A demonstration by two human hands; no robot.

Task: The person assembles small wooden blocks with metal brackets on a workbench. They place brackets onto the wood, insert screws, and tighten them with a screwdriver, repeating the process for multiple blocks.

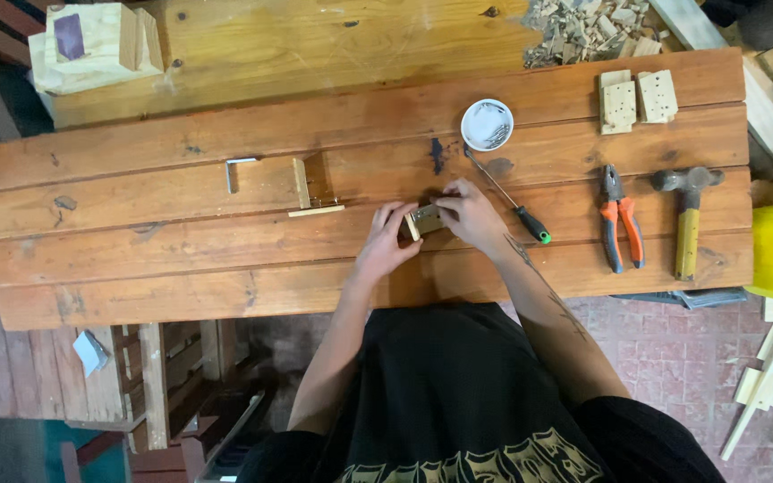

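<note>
Both hands meet at the centre of the frame on a reddish-brown plank workbench (pixel 136 259). Between them lies a small pale wooden block with a metal fitting on it (pixel 423 219); the details of the fitting are too small to make out.

The left hand (pixel 387 241) comes in from the lower centre, and its fingers curl against the left end of the block. The right hand (pixel 471 215) covers the right end of the block, fingers bent over its top edge. Both hands are closed lightly on the block from opposite ends, so the block sits directly inside the two grips and rests on the bench surface.

Just right of the right hand lies a slim screwdriver with a black and green handle (pixel 507 197), its shaft angled toward the upper left. Above it stands a round white dish holding small dark metal parts (pixel 487 124).

Left of centre lies a pale wooden L-shaped assembly with a metal bracket (pixel 284 186), well apart from the hands.

At the right of the frame lie orange-handled pliers (pixel 620 219), a hammer with a yellow handle (pixel 688 210) and, above them, two pale wooden blocks with small holes (pixel 637 98).
</note>
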